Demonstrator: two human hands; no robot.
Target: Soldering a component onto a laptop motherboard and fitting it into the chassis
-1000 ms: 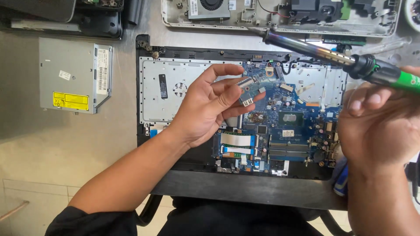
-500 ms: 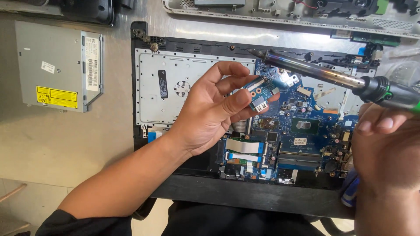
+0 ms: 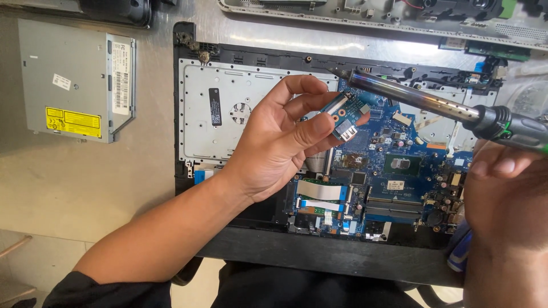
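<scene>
My left hand (image 3: 279,145) holds a small blue circuit board (image 3: 344,116) with a metal port between thumb and fingers, above the opened laptop base (image 3: 251,108). My right hand (image 3: 505,194) grips a soldering iron (image 3: 434,108) with a green and black handle; its metal tip points left and ends just above the small board. Under both hands lies the laptop's blue motherboard (image 3: 399,171) with white ribbon cables (image 3: 319,191).
A grey optical drive (image 3: 74,80) with a yellow label lies on the metal table at the left. Another opened laptop shell (image 3: 371,17) stretches along the top edge. A dark object (image 3: 117,8) sits at the top left.
The view has shifted so the laptop sits lower and further right in frame. My left hand stays on the small board, and the iron's tip has come closer to it.
</scene>
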